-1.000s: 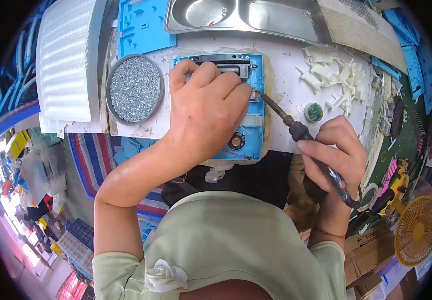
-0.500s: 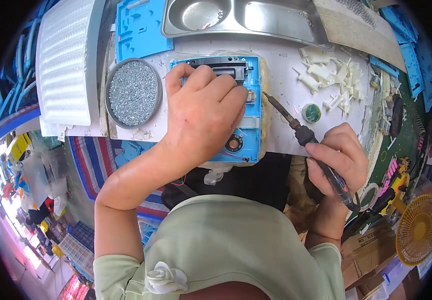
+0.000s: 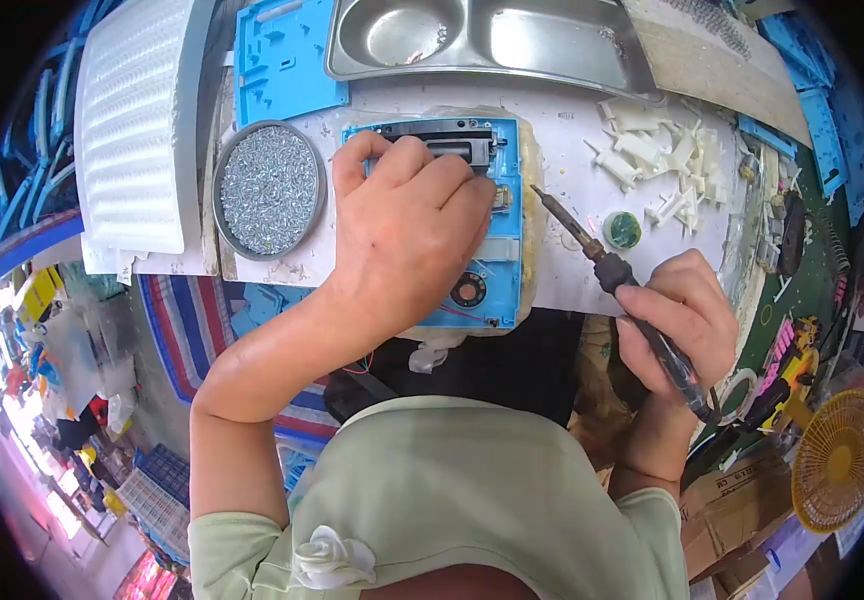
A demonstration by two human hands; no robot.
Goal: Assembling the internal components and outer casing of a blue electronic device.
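Observation:
A blue plastic housing [image 3: 508, 270] lies on the table in front of me. Fitted in it are a black mechanism [image 3: 467, 148] along its far side and a small round speaker [image 3: 469, 289] near its close edge. My left hand [image 3: 407, 225] reaches over the housing with fingers curled down into it; their tips, and whatever they pinch, are hidden beneath the hand. In my right hand [image 3: 687, 315] is a soldering iron [image 3: 642, 305], its tip pointing up and left, just right of the housing and apart from it. A small round container with green contents [image 3: 622, 229] stands beside the iron.
Left of the housing stands a round grey dish [image 3: 319, 215] of small metal screws. A blue panel [image 3: 292, 60] and a steel compartment tray [image 3: 492, 82] lie at the back. White plastic parts [image 3: 667, 160] are heaped at the right; a yellow fan [image 3: 839, 458] stands lower right.
The whole view has shifted very slightly. Both hands, the soldering iron and the housing otherwise keep their places.

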